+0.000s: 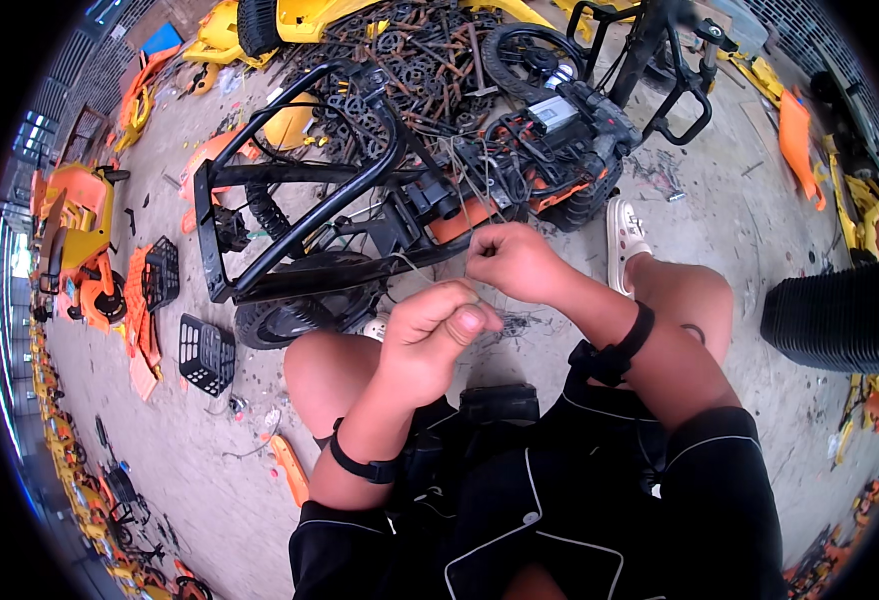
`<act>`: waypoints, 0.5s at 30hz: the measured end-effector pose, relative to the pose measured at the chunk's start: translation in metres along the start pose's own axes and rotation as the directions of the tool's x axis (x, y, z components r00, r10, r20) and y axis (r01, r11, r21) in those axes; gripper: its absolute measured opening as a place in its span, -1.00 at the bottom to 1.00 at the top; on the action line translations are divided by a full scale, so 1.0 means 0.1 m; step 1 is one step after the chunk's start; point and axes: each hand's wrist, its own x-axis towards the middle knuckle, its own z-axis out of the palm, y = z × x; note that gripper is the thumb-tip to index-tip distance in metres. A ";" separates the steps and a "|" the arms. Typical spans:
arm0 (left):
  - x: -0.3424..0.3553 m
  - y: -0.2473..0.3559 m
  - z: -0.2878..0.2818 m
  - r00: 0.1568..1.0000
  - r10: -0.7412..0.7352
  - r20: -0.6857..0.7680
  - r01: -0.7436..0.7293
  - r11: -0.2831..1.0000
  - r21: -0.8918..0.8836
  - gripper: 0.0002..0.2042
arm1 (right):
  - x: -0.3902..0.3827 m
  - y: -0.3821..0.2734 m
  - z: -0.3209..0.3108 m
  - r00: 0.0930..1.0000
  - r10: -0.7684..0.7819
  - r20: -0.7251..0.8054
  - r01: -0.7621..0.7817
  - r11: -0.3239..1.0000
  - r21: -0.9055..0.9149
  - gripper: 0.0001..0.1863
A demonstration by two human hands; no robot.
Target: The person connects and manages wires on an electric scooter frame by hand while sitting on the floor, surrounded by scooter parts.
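My left hand (425,345) is closed in a fist with the thumb on top. A thin, pale greenish wire (412,266) sticks out above its fingers. Just above and to the right, my right hand (518,262) is closed too, its fingers pinched near another thin strand (482,192) that runs up into the machine. Most of what lies inside the fingers is hidden. Right in front of both hands lies a stripped scooter with a black tubular frame (335,205), tangled cables and an orange panel (460,220).
Behind the scooter rises a heap of rusty metal parts (400,80). Black baskets (207,355) and an orange-yellow scooter body (80,235) are at left. A stack of black bins (835,315) stands at right. My knees and white shoe (624,240) are close to the frame.
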 end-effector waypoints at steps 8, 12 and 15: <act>-0.03 0.02 -0.07 0.997 -0.069 -0.038 0.070 0.997 0.030 -0.66 | 0.07 0.02 0.10 0.999 0.014 -0.036 -0.017 0.998 -0.066 -0.86; -0.06 0.02 -0.08 0.995 -0.074 -0.064 0.076 0.997 0.028 -0.67 | 0.08 0.01 0.12 0.999 0.024 -0.022 -0.025 0.998 -0.064 -0.86; -0.08 0.03 -0.09 0.996 -0.066 -0.064 0.068 0.997 0.033 -0.67 | 0.09 0.02 0.14 1.000 0.024 -0.020 -0.025 0.997 -0.074 -0.87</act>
